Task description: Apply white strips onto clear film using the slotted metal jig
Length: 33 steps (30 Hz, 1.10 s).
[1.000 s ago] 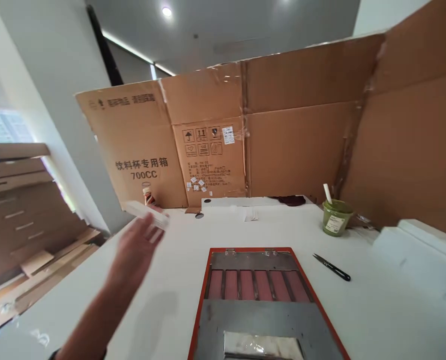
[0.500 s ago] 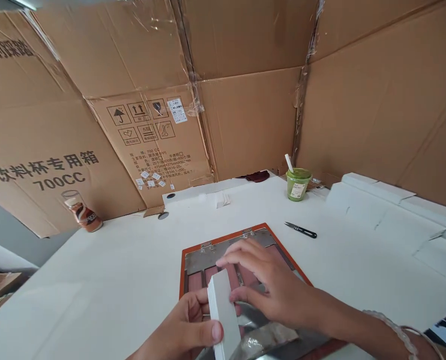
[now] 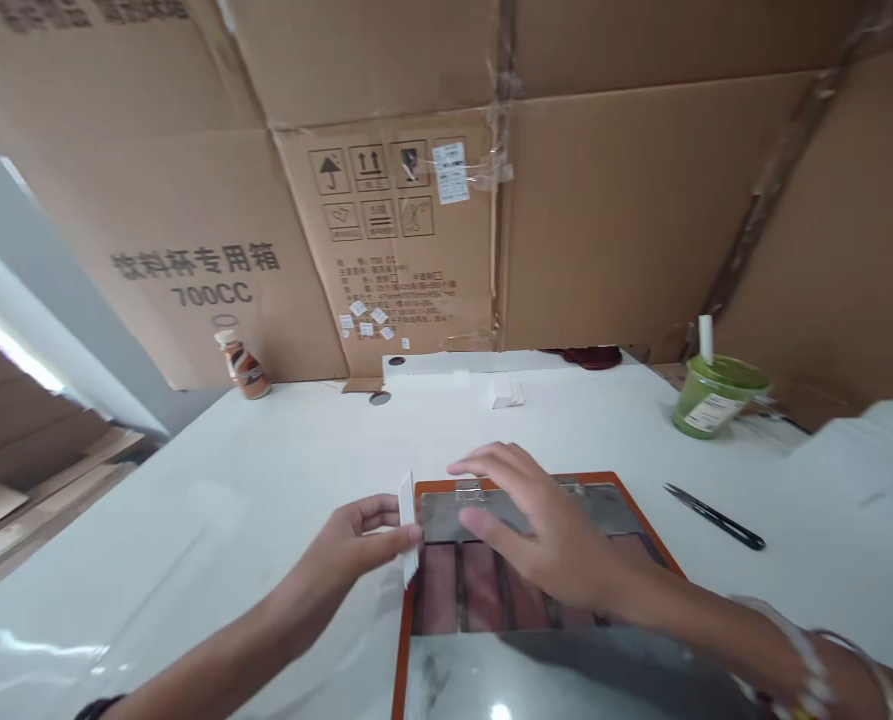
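Observation:
My left hand [image 3: 371, 535] pinches a thin stack of white card strips [image 3: 408, 515], held on edge at the left rim of an orange-edged hinged frame [image 3: 403, 640]. Several dull pink strips [image 3: 482, 590] lie in slots of its grey plate. My right hand [image 3: 528, 520] hovers over the upper part of the frame, thumb and fingers apart, with nothing in it. That hand and forearm hide part of the plate and some pink strips. A glossy clear or metal sheet [image 3: 483, 680] covers the lower part of the frame.
Black thread snips [image 3: 716, 517] lie right of the frame. Behind them stands a green cup [image 3: 716, 400] with a white stick. A small white stack [image 3: 504, 391] and a dark red cloth [image 3: 592, 357] lie at the back. A bottle [image 3: 243, 368] stands back left, before cardboard walls [image 3: 641, 210].
My left hand has carried the white stack to the frame's left edge and turned it on edge. My right hand has come away from the stack. The view has swung left.

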Each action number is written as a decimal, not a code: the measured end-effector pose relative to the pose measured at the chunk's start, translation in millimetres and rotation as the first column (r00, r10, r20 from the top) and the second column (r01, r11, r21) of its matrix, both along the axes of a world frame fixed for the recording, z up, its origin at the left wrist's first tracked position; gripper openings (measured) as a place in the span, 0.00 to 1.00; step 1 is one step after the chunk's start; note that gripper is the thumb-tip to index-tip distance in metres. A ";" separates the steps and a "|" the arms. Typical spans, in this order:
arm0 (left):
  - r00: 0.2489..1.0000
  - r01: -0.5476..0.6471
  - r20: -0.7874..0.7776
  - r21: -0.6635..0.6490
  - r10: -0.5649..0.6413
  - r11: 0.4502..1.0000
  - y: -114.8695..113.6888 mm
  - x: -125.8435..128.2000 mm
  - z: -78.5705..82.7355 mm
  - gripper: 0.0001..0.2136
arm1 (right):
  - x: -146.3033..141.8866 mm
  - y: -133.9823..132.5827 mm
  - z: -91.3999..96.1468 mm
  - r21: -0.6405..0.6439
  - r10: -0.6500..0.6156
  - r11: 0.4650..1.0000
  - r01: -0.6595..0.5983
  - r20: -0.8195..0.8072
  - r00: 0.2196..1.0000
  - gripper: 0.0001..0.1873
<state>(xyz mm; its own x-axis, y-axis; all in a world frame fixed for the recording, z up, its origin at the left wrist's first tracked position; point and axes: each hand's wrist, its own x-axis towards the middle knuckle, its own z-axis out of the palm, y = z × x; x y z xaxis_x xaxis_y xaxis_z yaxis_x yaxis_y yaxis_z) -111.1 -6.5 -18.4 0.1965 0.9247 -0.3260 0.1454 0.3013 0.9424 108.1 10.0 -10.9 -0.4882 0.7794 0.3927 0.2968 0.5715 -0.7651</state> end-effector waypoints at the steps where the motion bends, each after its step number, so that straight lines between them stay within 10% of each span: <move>1: 0.997 -0.057 -0.047 -0.002 0.057 0.998 4.1 -12.1 -2.5 0.19 | -18.3 13.5 -2.3 0.002 0.054 0.999 -0.054 -0.005 0.999 0.15; 4: 0.979 -0.183 -0.096 0.003 0.182 0.983 10.3 -43.3 -9.7 0.20 | -79.6 50.5 -13.3 -0.056 0.188 0.980 -0.189 -0.034 0.982 0.22; 8: 0.963 -0.261 -0.062 0.014 0.261 0.965 8.6 -66.3 -15.8 0.20 | -136.4 76.8 -23.6 -0.097 0.248 0.963 -0.250 -0.033 0.968 0.07; 16: 0.969 -0.231 -0.085 0.009 0.231 0.973 10.9 -77.7 -17.8 0.19 | -154.1 98.1 -23.4 -0.129 0.291 0.949 -0.289 -0.007 0.957 0.02; 23: 0.978 -0.198 -0.080 -0.032 0.195 0.980 33.7 -75.3 -20.1 0.20 | -131.7 136.5 -21.5 -0.148 -0.086 0.985 0.084 -0.006 0.996 0.19; 33: 0.947 0.149 0.299 -0.069 -0.122 0.987 17.9 1.6 -3.8 0.16 | -34.3 75.1 -16.9 -0.063 0.211 0.975 -0.215 -0.058 0.976 0.13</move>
<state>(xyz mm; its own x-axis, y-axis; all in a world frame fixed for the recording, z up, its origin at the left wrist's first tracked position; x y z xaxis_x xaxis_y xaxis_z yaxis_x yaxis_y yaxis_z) -109.5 11.5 -22.2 0.4167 0.8526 -0.3153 -0.0873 0.3828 0.9197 73.8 85.2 -27.8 -0.6269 0.6853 0.3706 0.1340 0.5635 -0.8152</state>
